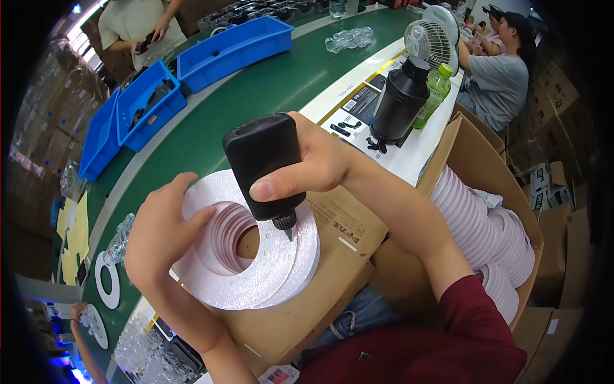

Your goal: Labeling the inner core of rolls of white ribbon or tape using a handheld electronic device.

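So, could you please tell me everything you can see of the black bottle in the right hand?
The black bottle is a flat-sided, rounded-cornered container that looks like plastic. It is tilted base-up, with its ribbed collar and narrow, tapered nozzle pointing down. The right hand grips the body, thumb across the near face. The nozzle is over the top of the stacked white rings; whether it touches them is unclear. The contents cannot be seen.

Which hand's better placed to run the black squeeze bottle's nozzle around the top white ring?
Probably the right hand: it grips the black plastic squeeze bottle, pointed black nozzle aimed down at the stacked shiny white flat rings. The left hand holds their left side.
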`<state>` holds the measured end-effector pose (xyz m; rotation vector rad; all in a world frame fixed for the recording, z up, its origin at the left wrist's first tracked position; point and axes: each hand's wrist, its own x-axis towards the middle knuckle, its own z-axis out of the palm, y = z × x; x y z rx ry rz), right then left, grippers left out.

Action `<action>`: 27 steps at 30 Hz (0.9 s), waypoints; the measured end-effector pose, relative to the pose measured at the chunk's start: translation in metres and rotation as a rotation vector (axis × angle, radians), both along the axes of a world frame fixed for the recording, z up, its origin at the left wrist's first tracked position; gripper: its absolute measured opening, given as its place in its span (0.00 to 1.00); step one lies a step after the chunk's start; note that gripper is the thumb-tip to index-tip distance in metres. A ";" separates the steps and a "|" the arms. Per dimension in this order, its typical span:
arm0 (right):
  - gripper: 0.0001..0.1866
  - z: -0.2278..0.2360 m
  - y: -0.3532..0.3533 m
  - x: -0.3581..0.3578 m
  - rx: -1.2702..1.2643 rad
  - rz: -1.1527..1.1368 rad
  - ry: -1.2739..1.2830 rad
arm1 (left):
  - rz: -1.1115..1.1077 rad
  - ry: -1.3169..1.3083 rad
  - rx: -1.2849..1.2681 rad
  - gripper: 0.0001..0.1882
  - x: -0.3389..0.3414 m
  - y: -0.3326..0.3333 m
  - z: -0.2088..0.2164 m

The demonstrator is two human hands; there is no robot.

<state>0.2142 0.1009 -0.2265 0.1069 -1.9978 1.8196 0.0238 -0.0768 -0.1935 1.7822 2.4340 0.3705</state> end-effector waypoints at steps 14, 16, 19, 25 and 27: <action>0.20 0.002 0.008 -0.002 0.044 0.032 0.064 | -0.026 -0.022 0.003 0.28 0.000 0.005 0.007; 0.20 0.009 0.007 -0.001 0.045 0.027 0.079 | -0.043 -0.035 0.019 0.27 -0.004 0.004 0.008; 0.20 0.012 0.003 -0.003 -0.013 -0.007 0.111 | -0.062 -0.038 0.038 0.26 -0.009 0.003 0.011; 0.22 0.025 -0.011 -0.004 -0.128 -0.053 0.106 | 0.002 -0.021 0.004 0.26 -0.003 -0.005 0.028; 0.22 0.024 -0.015 -0.006 -0.093 -0.061 0.129 | 0.043 -0.054 -0.054 0.27 -0.003 -0.007 0.031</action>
